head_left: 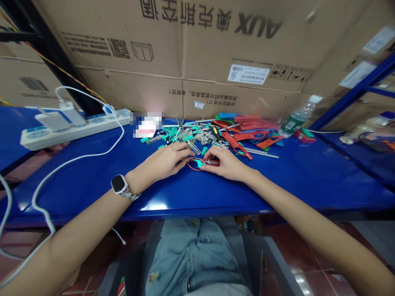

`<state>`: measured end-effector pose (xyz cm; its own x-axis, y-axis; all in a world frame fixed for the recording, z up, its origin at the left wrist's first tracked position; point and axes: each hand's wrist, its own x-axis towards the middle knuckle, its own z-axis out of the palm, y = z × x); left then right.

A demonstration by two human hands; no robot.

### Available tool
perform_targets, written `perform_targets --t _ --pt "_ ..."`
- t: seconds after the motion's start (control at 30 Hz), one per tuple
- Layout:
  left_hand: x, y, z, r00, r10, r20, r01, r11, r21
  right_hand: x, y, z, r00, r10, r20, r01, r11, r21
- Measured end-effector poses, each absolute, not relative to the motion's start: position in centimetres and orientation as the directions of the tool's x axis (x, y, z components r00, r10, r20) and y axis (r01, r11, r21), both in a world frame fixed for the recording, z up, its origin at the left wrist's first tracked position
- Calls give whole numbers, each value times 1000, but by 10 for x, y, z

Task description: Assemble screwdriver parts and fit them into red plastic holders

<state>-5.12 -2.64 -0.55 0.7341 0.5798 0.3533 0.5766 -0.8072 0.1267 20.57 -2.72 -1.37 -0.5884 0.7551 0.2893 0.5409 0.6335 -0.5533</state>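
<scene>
My left hand (169, 160), with a watch on its wrist, pinches the looped end of a red lighter casing (194, 167) just above the blue table. My right hand (228, 162) grips the same casing from the other side, thumb and fingers closed around it. A teal trigger piece (200, 163) shows in the loop, and a clear part lies along the casing near my right fingertips. Part of the casing is hidden by my fingers. Just beyond my hands lie a loose teal piece (204, 150) and a heap of clear plastic parts (194, 147).
Several red casings (236, 144), a yellow-black screwdriver (216, 133) and metal tubes (262, 153) lie behind my hands. A water bottle (298, 117) stands at right. At left are a power strip (40, 137) and white cable (77, 157). A large carton (123, 88) forms the back.
</scene>
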Motion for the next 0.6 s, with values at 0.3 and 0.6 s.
perform_targets --t 0.3,0.6 --pt "-51 -25 -3 730 593 339 537 -805 252 205 -32 -15 -551 796 250 492 552 -673" --pt "-51 -22 -5 718 594 363 493 -802 339 204 -32 -13 -560 791 245 505 561 -656"
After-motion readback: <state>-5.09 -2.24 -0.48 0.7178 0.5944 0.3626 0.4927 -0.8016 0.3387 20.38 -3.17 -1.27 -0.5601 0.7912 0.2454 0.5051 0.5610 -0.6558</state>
